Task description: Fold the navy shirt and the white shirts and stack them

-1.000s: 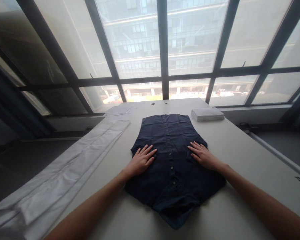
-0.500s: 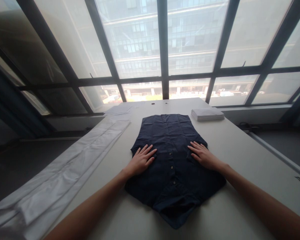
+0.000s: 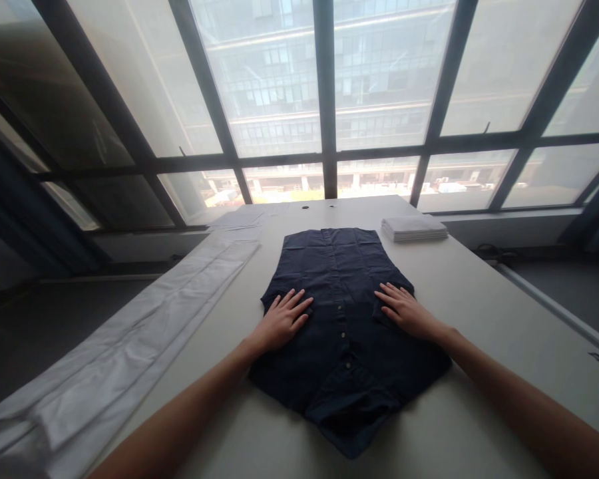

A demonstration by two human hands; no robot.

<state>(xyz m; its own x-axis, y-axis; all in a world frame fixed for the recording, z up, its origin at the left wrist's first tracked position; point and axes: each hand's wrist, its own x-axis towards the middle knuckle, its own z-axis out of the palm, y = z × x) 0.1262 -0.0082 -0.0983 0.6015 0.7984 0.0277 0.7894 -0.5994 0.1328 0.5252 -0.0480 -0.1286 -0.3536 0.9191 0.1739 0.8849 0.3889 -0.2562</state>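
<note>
Flat on the table (image 3: 479, 313) lies a dark blue shirt (image 3: 347, 293), buttoned front up, with its collar end toward the near edge and its hem toward the far edge by the window (image 3: 324, 100). Both hands rest on it, palms down and fingers spread, holding nothing. The left hand (image 3: 282, 320) presses on the shirt's left side, just inside its edge, and the right hand (image 3: 404, 311) presses on the right side at about the same height; the row of buttons (image 3: 340, 319) runs between them. The sleeves look folded in under or behind the body, so the cloth forms a shape that is wide across the middle and narrower at the far end.

Along the table's left edge stretches a long strip of white cloth (image 3: 144, 346), well apart from the shirt. Near the far right corner sits a small stack of folded white cloths (image 3: 413, 227), just beyond the shirt's hem. Some flat white sheets (image 3: 242, 218) lie at the far left corner.
</note>
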